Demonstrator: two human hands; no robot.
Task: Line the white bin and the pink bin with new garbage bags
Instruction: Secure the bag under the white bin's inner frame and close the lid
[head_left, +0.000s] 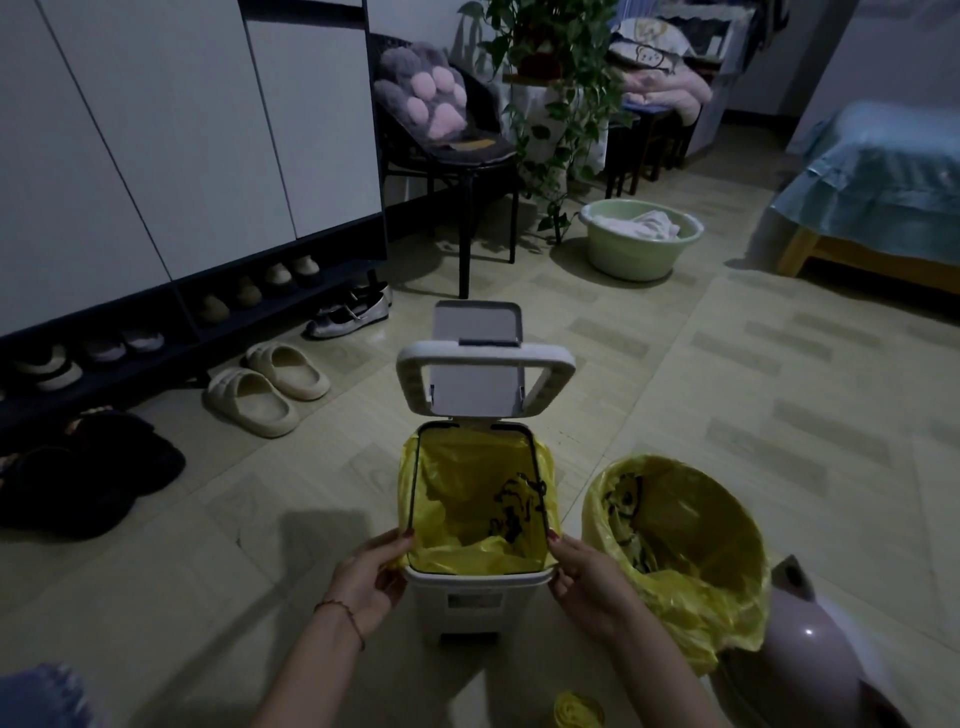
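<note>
The white bin (470, 597) stands on the floor in front of me with its lid and frame (485, 364) swung up behind it. A yellow garbage bag (467, 499) with a black cartoon print sits inside it, its edge folded over the rim. My left hand (371, 577) pinches the bag at the near left corner. My right hand (587, 582) pinches it at the near right corner. To the right stands the pink bin (810, 660), round, with a second yellow bag (685, 545) draped over its rim. A yellow roll of bags (579, 709) lies on the floor near me.
Beige slippers (267, 387) and black slippers (88, 478) lie to the left by a shoe rack (156, 332). Behind the bin are a black chair (462, 171), a trailing plant (556, 104) and a green basin (639, 239). A bed (878, 192) is at far right.
</note>
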